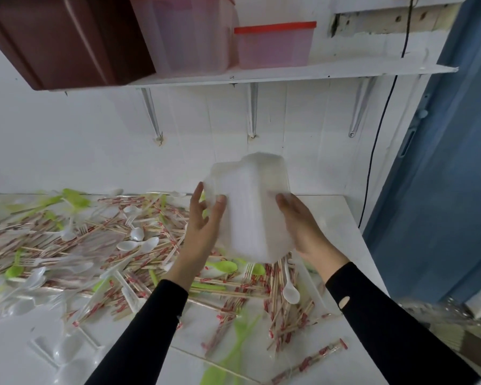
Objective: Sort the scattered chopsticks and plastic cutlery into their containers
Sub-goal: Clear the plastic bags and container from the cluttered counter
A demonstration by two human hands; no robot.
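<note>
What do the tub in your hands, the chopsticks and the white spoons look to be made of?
The tub looks like thin milky plastic with a semi-matte finish: it is translucent and has faint moulded ridges, though it is blurred. The chopsticks are pale wood or bamboo, I cannot tell which, in what seem to be clear sleeves with red print. The spoons are glossy white plastic, with highlights on the bowls.

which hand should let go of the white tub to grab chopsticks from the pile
Left, likely: the left hand is above the densest chopsticks, which spread to its side; the right hand can hold the white tub.
</note>
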